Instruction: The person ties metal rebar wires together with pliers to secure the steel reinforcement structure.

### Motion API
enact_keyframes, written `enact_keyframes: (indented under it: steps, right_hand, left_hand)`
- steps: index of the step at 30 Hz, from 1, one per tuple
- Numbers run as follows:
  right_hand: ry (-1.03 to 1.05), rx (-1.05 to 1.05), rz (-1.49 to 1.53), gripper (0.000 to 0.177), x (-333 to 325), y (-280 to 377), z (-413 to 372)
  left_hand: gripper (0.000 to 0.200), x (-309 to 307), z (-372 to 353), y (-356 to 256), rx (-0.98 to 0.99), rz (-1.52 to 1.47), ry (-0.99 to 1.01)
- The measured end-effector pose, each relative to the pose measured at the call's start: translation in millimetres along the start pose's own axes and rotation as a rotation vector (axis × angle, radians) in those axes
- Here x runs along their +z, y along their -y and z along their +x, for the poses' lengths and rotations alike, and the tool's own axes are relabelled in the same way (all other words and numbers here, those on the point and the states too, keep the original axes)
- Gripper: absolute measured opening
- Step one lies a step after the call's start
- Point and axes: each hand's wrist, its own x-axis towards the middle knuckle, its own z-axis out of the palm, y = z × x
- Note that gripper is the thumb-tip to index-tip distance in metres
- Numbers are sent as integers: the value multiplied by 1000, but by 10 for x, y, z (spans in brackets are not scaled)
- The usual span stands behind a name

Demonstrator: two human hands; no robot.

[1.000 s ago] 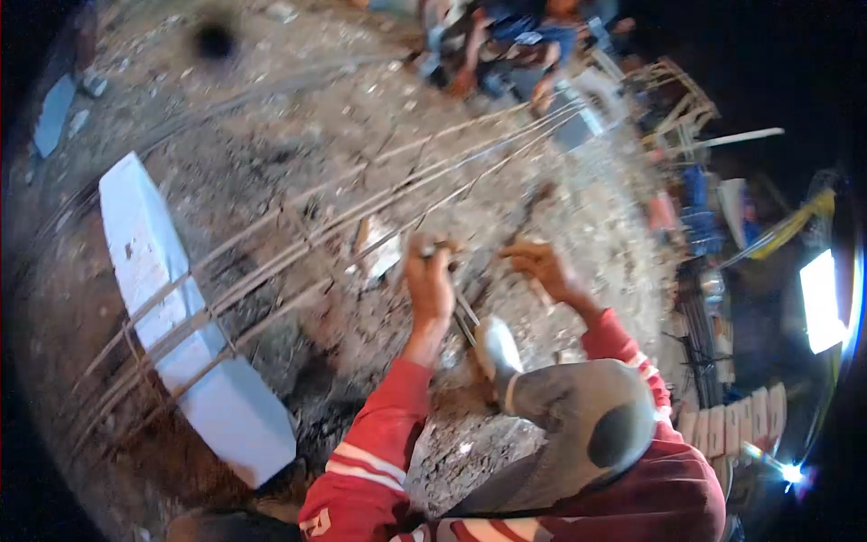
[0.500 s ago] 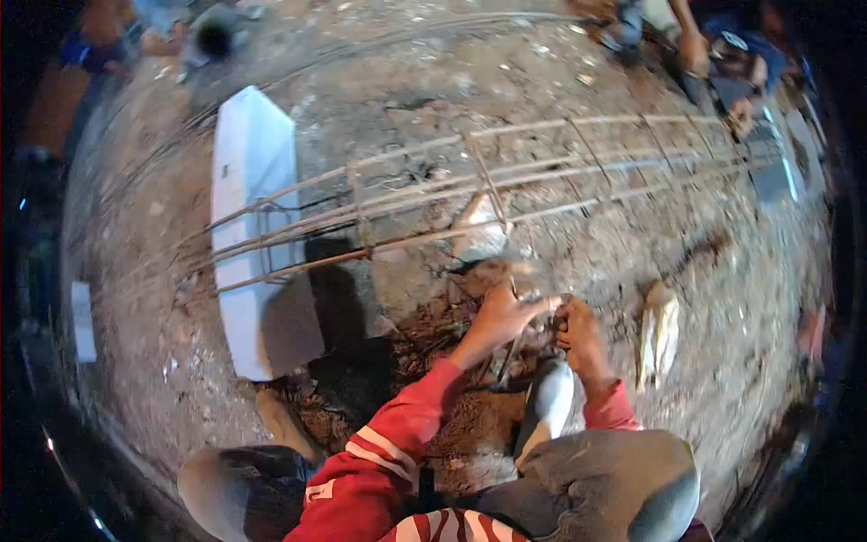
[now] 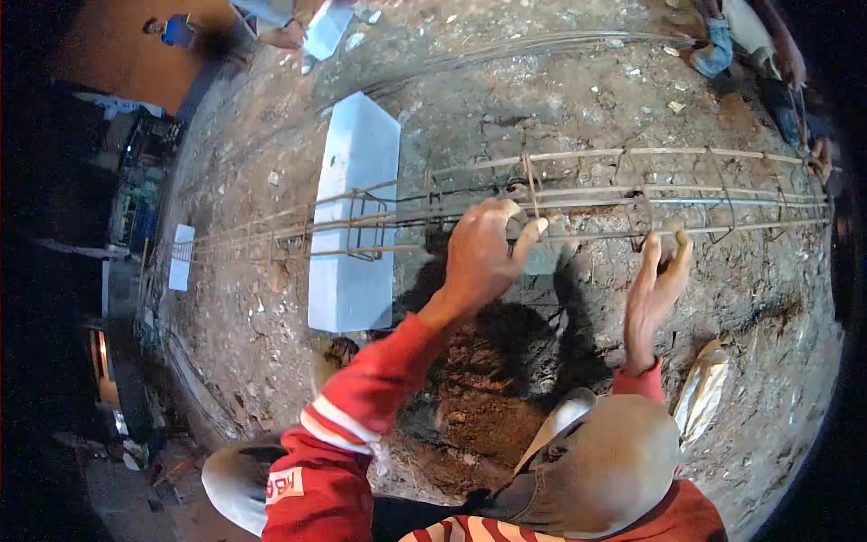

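A long rebar cage of thin rods with tied square stirrups runs across the view above the dirt ground. My left hand is closed around its near side by a stirrup, thumb and forefinger close together there. Further along, my right hand has its fingers hooked at the near lower rod, fingertips bent over it. The cage's left part passes in front of a long white block. Whether anything small is between my left fingers is hidden.
A pale, crumpled bag-like thing lies right of my knee. Dug, dark soil is between my legs. Another person's hand is at the cage's far right end. More people and a second white block are at the top.
My hands have moved up from low by my boot to the rebar cage, and they are further apart. My view has shifted, so the white block appears further right.
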Motion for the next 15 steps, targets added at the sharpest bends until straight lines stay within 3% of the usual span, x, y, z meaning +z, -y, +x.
enact_keyframes:
  steps: [1, 2, 3, 4, 5, 7, 8, 10, 12, 15]
  right_hand:
    - [-18, -13, 1, 21, -5, -31, 105]
    - [138, 20, -82, 21, -33, -130, 223]
    - [299, 59, -174, 22, -55, -215, 294]
    - [372, 141, 6, 23, -25, -264, 277]
    - [347, 126, -10, 23, 0, -315, 251]
    - [253, 79, 23, 23, 58, -425, 173]
    - [254, 69, 23, 23, 48, -398, 160]
    - [283, 51, -173, 23, 1, -345, 103]
    - [264, -53, -150, 23, 81, -512, 63]
    - [261, 35, 50, 24, 85, -590, 56]
  left_hand:
    - [38, 114, -39, 67, -87, 60, 60]
    - [38, 244, 8, 195, -73, 45, 47]
    - [43, 396, 78, 325, -325, -74, 352]
    - [47, 505, 101, 361, -572, -193, 670]
    - [55, 493, 79, 330, -645, -210, 568]
    - [65, 393, 266, 396, -636, -237, 852]
    - [69, 340, 351, 472, -525, -253, 990]
    - [68, 380, 380, 484, -484, -174, 967]
    - [67, 411, 284, 451, -484, -111, 917]
    - [57, 560, 233, 634, -137, -57, 747]
